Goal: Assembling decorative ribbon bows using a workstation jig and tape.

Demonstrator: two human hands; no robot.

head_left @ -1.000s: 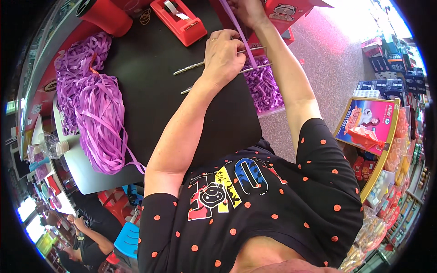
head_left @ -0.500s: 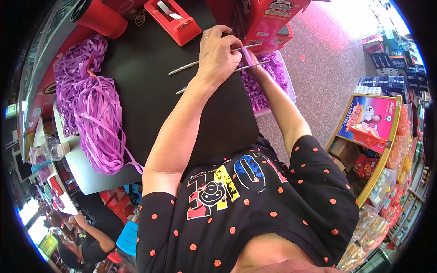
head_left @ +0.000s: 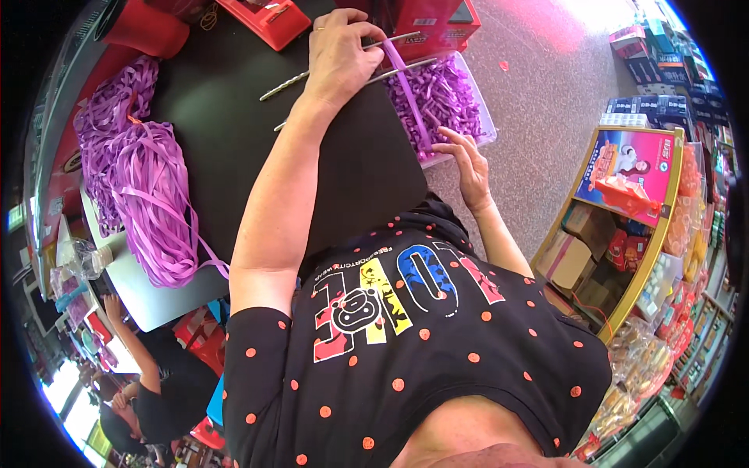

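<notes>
My left hand (head_left: 339, 58) is closed over two thin metal rods lying side by side above the black tabletop (head_left: 351, 171). The far rod (head_left: 283, 86) has a twisted end poking out left of the hand. The near rod (head_left: 425, 65) extends past it to the right. A flat purple ribbon (head_left: 404, 86) loops by the rods' right ends and stretches down to my right hand (head_left: 470, 168). Its fingertips meet the ribbon's lower end, and the other fingers are loosely bent. Behind the ribbon stands a clear plastic bin (head_left: 485, 117) filled with short purple ribbon pieces (head_left: 445, 97).
Long purple ribbon bundles (head_left: 156, 203) lie at the table's left. A red tape dispenser (head_left: 269, 19), red cup (head_left: 144, 27) and red box (head_left: 425, 19) stand at the far side. Right is a yellow-edged display cabinet (head_left: 616, 226); another person (head_left: 156, 382) sits lower left.
My right hand has come from behind the rods toward me and right, drawing the ribbon out long. The left hand keeps its hold on the rods. The whole view has shifted slightly.
</notes>
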